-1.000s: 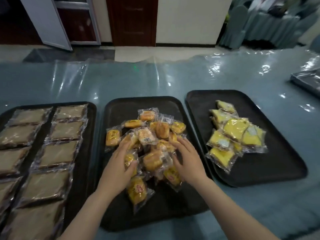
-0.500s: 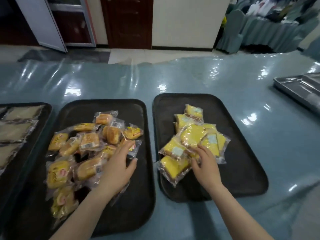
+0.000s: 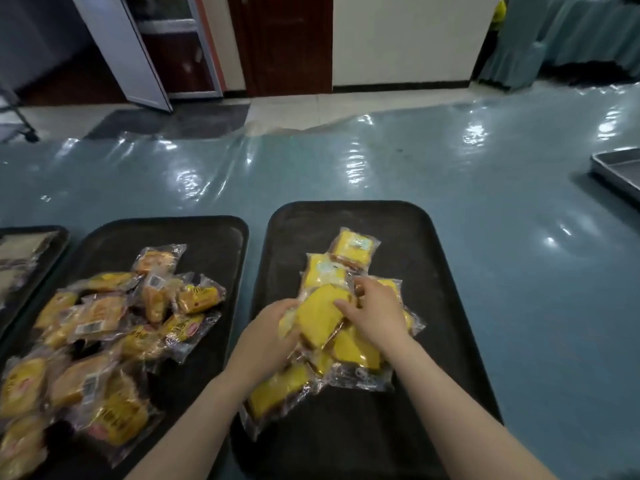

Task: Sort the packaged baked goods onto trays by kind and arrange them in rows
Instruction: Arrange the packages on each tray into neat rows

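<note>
Head view. Both hands work at the pile of yellow cake packets point(image 3: 346, 348) heaped on the right-hand black tray point(image 3: 429, 271), which serves as the landmark here. The left hand point(image 3: 266, 337) grasps the near-left edge of the topmost yellow cake slice point(image 3: 320, 315), its fingers curled around the wrapper; the right hand point(image 3: 375, 311) lies on the same slice from the far-right side, thumb on the top face and fingers bent over the packets behind. The slice is raised slightly above the pile, tilted. Further wrapped yellow slices extend toward the far end of the tray point(image 3: 353, 244) and toward its near-left corner point(image 3: 277, 389). Just beside the tray, on its left, a second black tray point(image 3: 214, 237) carries an unsorted heap of orange-brown wrapped pastries point(image 3: 104, 334). Farther left, a third tray point(image 3: 59, 233) is cut by the frame edge; its contents are blurred. All trays rest on a table under glossy blue-green plastic sheeting point(image 3: 519, 220). A metal tray point(image 3: 620, 168) lies well apart on the far right.
</note>
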### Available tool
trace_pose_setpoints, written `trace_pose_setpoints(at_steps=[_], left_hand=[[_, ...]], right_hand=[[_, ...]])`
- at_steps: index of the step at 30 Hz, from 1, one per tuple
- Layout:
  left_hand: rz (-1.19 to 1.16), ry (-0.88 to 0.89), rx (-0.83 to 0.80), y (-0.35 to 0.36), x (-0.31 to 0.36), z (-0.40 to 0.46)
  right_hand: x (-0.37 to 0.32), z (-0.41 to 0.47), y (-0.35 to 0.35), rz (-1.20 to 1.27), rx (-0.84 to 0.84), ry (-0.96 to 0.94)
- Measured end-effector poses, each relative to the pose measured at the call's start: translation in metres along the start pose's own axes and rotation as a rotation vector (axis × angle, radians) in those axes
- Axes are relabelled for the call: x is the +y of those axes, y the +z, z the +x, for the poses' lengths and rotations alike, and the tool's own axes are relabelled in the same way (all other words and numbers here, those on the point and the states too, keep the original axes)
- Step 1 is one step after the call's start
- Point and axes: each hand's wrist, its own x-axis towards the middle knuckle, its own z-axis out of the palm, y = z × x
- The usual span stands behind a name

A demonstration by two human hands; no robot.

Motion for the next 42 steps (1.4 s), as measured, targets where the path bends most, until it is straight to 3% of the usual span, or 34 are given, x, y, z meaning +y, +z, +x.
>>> trace_pose_setpoints(at_steps=[3,7,9,11,13,15,18,21,23,26,29,34,38,42], left_hand=[[0.005,-0.048,-0.078,0.008,0.002,0.019],[-0.025,-0.065,-0.043,0.016,0.004,0.041],[-0.044,-0.066,-0.061,0.019,0.006,0.052],[0.002,-0.062,-0.177,0.022,0.01,0.06],[0.204,-0.038,-0.302,0.028,0.01,0.065],[0.335,-0.021,-0.328,0.03,0.006,0.071],[0.179,-0.03,-0.268,0.021,0.0,0.088],[0.028,-0.04,-0.138,0.01,-0.008,0.112],[0.062,-0.033,-0.112,0.006,-0.011,0.132],[0.177,0.038,-0.156,0.01,-0.01,0.169],[0.44,0.124,-0.117,0.02,-0.006,0.208],[0.743,0.126,0.003,0.036,-0.01,0.24],[0.622,-0.015,0.007,0.049,-0.014,0.246],[0.558,0.024,-0.12,0.053,-0.016,0.256]], right_hand=[[-0.001,0.016,0.004,0.089,-0.081,-0.017],[0.009,0.043,0.001,0.261,-0.078,-0.051],[0.013,0.056,-0.002,0.26,-0.154,-0.057],[0.016,0.067,-0.002,0.295,-0.265,-0.026],[0.017,0.078,-0.001,0.345,-0.262,-0.013],[0.018,0.09,-0.003,0.321,-0.124,-0.054],[0.025,0.116,-0.006,0.18,-0.012,-0.152],[0.04,0.137,-0.004,-0.044,-0.2,-0.189],[0.048,0.145,0.0,-0.043,-0.214,-0.223],[0.059,0.155,0.002,-0.087,-0.219,-0.303],[0.069,0.169,0.001,-0.198,-0.258,-0.355],[0.083,0.172,0.008,-0.088,-0.02,-0.236],[0.083,0.176,0.006,0.136,0.202,-0.201],[0.074,0.18,-0.002,0.426,0.33,-0.177]])
